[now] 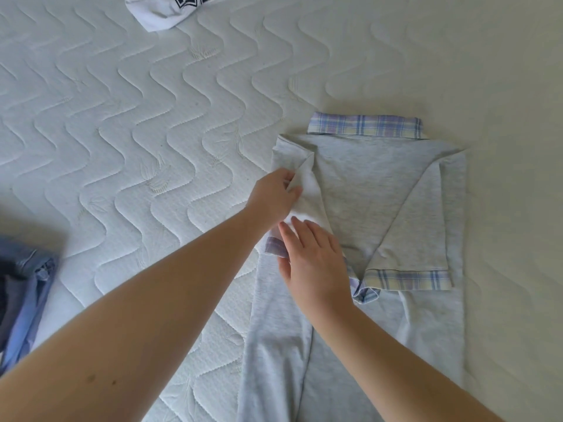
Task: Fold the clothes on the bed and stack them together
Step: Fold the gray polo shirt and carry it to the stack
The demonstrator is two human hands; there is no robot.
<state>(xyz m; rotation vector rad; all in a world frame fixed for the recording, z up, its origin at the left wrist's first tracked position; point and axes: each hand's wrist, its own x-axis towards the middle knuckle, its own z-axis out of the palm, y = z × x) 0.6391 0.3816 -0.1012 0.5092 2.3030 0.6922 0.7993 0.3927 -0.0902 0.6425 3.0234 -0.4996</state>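
A light grey shirt (374,190) with a plaid collar and plaid sleeve cuffs lies face down on the white quilted mattress (137,123), both sleeves folded in over its back. My left hand (274,193) pinches the edge of the folded left sleeve near the shoulder. My right hand (313,260) lies flat with straight fingers on the same sleeve near its plaid cuff, pressing it down. The right sleeve is folded diagonally, its plaid cuff (411,280) at the shirt's middle.
A crumpled white garment with dark print (164,10) lies at the far edge of the mattress. A pile of blue and dark clothes (21,300) sits at the left edge.
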